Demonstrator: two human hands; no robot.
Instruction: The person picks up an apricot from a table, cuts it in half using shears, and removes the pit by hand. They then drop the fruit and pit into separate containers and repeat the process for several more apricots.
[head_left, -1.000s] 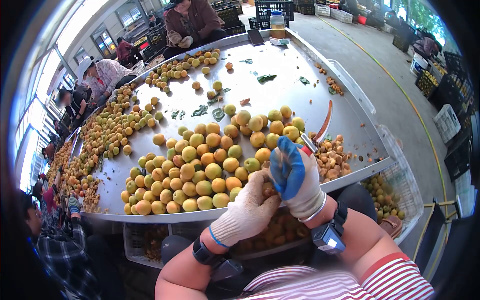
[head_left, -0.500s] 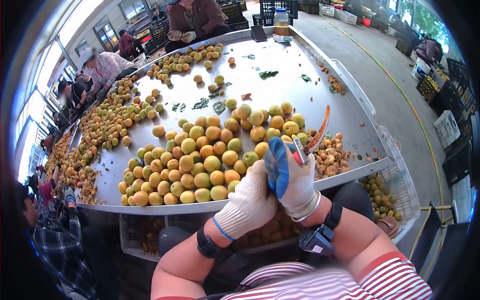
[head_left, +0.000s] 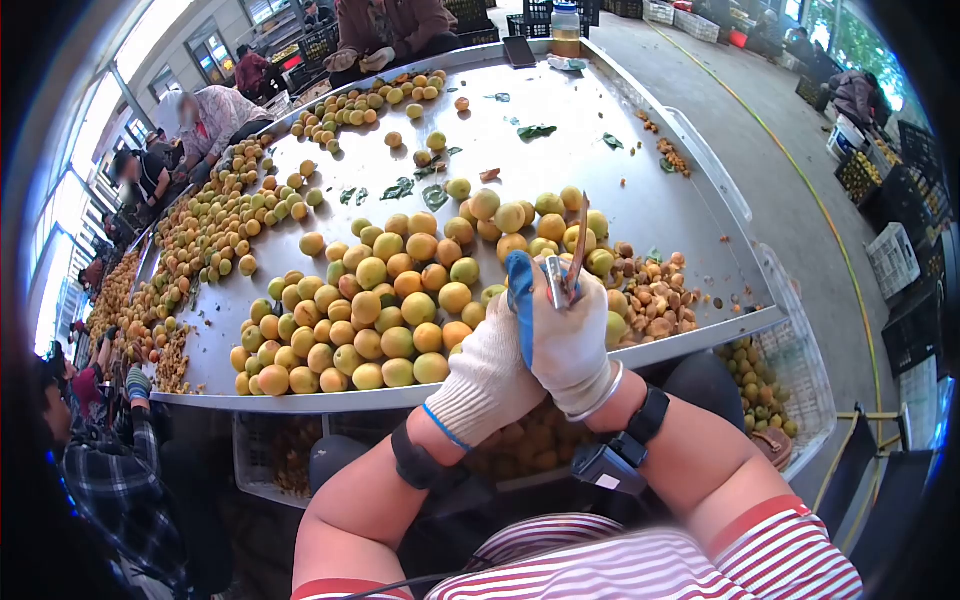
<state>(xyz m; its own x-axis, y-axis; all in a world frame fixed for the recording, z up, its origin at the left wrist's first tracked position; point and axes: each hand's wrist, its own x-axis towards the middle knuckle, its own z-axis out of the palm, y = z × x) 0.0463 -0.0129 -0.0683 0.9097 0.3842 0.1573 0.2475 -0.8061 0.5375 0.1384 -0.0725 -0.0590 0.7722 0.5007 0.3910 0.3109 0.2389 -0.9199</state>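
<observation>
Right, the hands are pressed together just beyond the table's near rim, the left hand (head_left: 490, 372) and the right hand (head_left: 575, 345) both covered by pale knit gloves (blue patch seen on the right one). The curved knife (head_left: 580, 240) is gripped in the right hand, its metal collar exposed above the fist and its stained blade pointed up and away over the table. The left hand's fingers are hidden against the right hand, so whether anything is pinched by them cannot be told.

A dark strap is worn on each wrist, with a boxy device (head_left: 608, 468) seen by the right one. Just beyond the hands, a heap of round yellow-orange fruit (head_left: 370, 320) is spread to the left on the metal table (head_left: 700, 230); a pile of small brownish pieces (head_left: 655, 297) is set to the right. Farther out, green leaves (head_left: 537, 131) are scattered, and more fruit is strewn along the table's left side. A phone (head_left: 518, 52) and a lidded jar (head_left: 565, 30) are placed near the far edge, where a seated co-worker (head_left: 400, 25) is partly seen. Below the right corner, fruit is held in a white crate (head_left: 815, 375).
</observation>
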